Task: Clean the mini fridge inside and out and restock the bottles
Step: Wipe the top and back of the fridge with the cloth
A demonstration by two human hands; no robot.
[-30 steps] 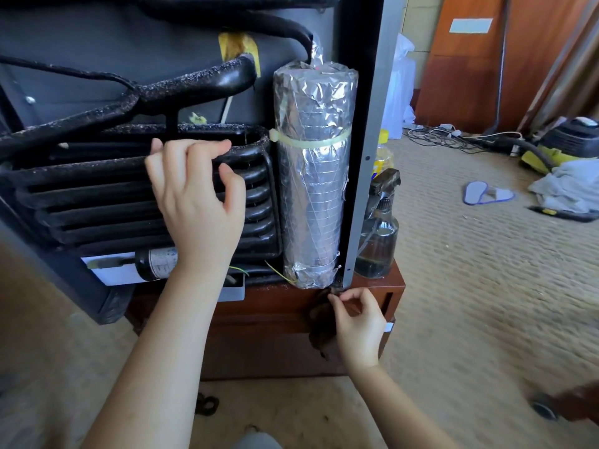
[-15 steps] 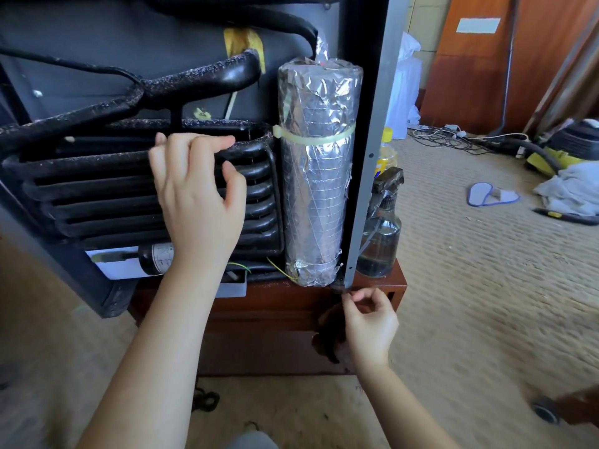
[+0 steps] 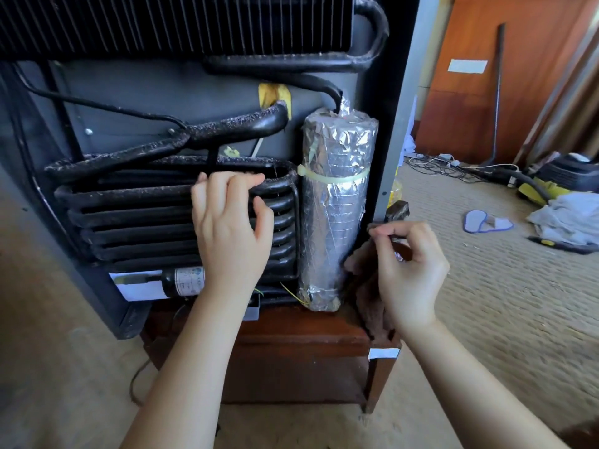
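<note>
The mini fridge (image 3: 181, 102) stands with its back toward me on a low wooden stand (image 3: 291, 348). Black condenser tubes (image 3: 136, 218) run across the lower back, and a foil-wrapped cylinder (image 3: 334, 215) stands to their right. My left hand (image 3: 230, 231) rests on the tubes with its fingers hooked over the top one. My right hand (image 3: 408, 264) pinches a brown cloth (image 3: 371, 303) at the fridge's lower right corner, just right of the foil cylinder. The cloth hangs down to the stand's edge.
A spray bottle's trigger head (image 3: 397, 210) shows behind my right hand, next to a yellow bottle (image 3: 393, 194). On the carpet at right lie slippers (image 3: 487, 222), a pile of grey cloths (image 3: 567, 218), a yellow vacuum (image 3: 551, 179) and tangled cables (image 3: 444, 163).
My right hand has risen with the cloth from the stand's front edge to the fridge's lower right corner. My left hand stays on the tubes. My view has tilted upward.
</note>
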